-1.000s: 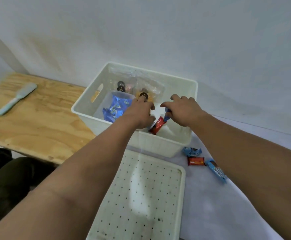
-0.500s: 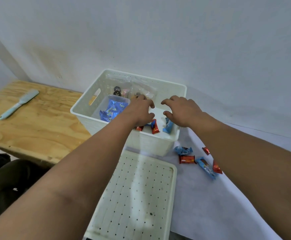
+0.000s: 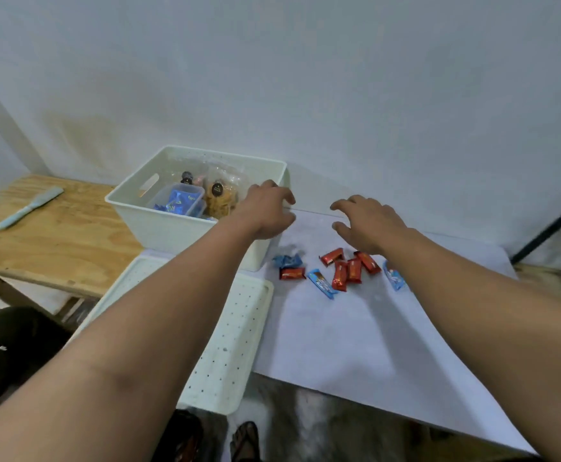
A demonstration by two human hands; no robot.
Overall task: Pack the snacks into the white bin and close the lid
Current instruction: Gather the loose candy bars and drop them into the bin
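Observation:
The white bin (image 3: 159, 225) stands open at the back left, holding a clear tub of blue packets (image 3: 180, 201) and bagged cookies (image 3: 220, 198). Its dotted white lid (image 3: 235, 331) lies flat in front of it. Several small red snack bars (image 3: 347, 270) and blue snack packets (image 3: 321, 283) lie loose on the white sheet to the bin's right. My left hand (image 3: 265, 211) hovers over the bin's right front corner, fingers spread and empty. My right hand (image 3: 369, 221) is spread open just above and behind the red bars, holding nothing.
A light blue brush (image 3: 27, 208) lies on the plywood table (image 3: 39, 248) at the left. A white sheet (image 3: 356, 345) covers the right work surface, ending at a front edge. A dark pole (image 3: 552, 225) leans at the far right. Sandalled feet show below.
Both hands came out of the bin and moved right, leaving the snacks they held inside. The view swung right, bringing more loose bars into sight.

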